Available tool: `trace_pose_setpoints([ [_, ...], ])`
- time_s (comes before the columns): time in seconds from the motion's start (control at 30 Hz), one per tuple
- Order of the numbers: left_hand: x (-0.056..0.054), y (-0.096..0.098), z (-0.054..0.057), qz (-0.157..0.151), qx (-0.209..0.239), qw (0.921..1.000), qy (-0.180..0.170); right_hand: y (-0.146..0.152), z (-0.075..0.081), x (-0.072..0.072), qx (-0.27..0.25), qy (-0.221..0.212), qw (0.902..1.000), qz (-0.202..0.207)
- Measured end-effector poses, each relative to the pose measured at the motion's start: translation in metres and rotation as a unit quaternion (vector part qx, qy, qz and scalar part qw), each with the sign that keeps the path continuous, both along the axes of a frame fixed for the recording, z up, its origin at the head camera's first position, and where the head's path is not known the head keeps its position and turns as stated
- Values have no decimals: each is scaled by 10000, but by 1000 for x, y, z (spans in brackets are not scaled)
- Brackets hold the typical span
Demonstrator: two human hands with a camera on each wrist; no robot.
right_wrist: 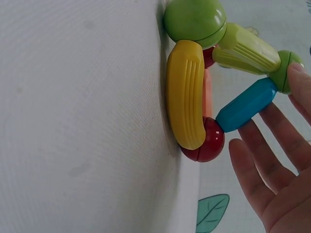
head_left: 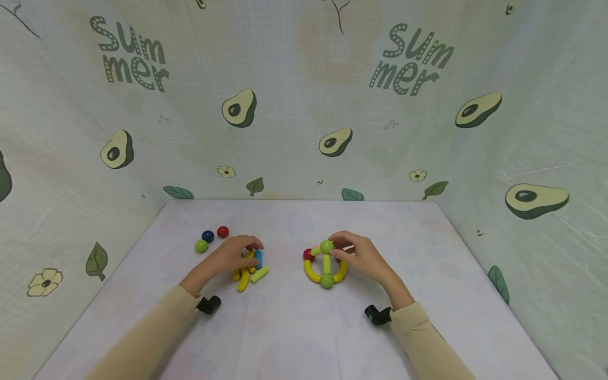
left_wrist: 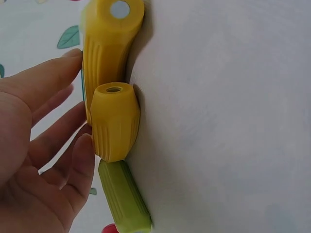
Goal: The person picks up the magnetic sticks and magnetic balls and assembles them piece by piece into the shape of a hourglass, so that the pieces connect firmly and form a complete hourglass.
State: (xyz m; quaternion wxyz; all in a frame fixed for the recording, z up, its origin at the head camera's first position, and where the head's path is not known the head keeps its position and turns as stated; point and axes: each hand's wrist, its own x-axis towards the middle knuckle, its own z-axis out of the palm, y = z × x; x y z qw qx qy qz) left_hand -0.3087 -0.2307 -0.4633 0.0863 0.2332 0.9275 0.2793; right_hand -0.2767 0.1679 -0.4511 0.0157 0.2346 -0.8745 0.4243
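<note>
My left hand is at a small pile of magnetic sticks, its thumb and fingertip at the ends of a blue stick, apparently pinching it. In the left wrist view that stick is mostly hidden behind yellow curved sticks; a light green stick lies beside them. My right hand holds a pyramid-like frame of magnetic sticks and balls at its top green ball, thumb against the ball. Its base has yellow curved sticks, a green ball and red balls. A blue stick slopes up to the top ball.
Left of the pile, at the back of the table, lie a red ball, a dark blue ball and a green ball. A printed avocado cloth hangs behind and along the sides.
</note>
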Motion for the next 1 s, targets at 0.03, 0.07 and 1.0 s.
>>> trace_pose_setpoints([
  [0.03, -1, 0, 0, 7, -17, 10000, -43, 0, 0, 0, -5, 9, 10000, 4],
  [0.07, -2, 0, 0, 7, -38, 10000, -82, 0, 1, 0, -9, 15, 10000, 6],
  [1.0, -26, 29, 4, -150, -35, 9997, -211, 0, -2, -1, 25, 26, 10000, -32],
])
